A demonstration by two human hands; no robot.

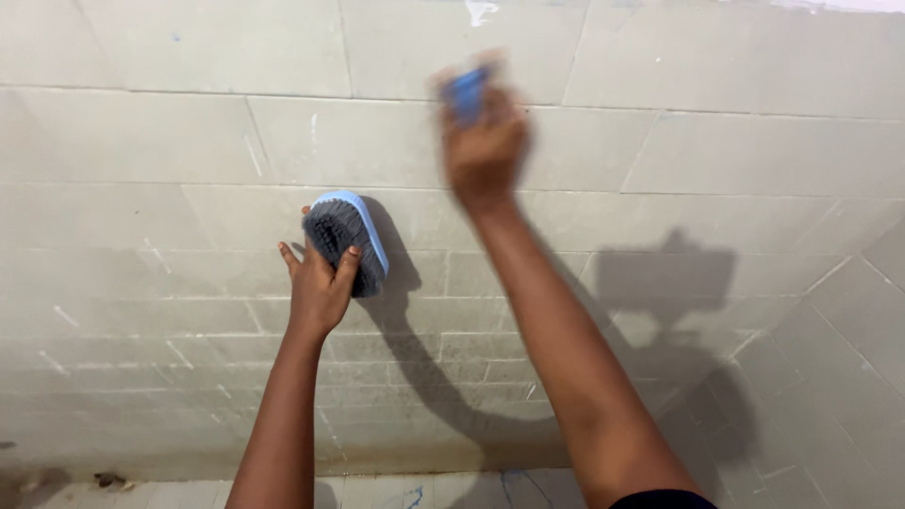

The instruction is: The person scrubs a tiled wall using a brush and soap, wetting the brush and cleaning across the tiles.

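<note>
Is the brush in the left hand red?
No, the left hand holds a scrub brush with a light blue back and dark grey bristles.

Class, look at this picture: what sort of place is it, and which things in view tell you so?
Probably a bathroom or shower stall. Pale rectangular wall tiles cover two walls that meet in a corner at the right, and a tiled floor lies below. The left hand holds a blue scrubbing brush; the right hand grips something blue, blurred.

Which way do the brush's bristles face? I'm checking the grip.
Away from the wall: the scrub brush shows dark bristles to the camera, held by the left hand.
</note>
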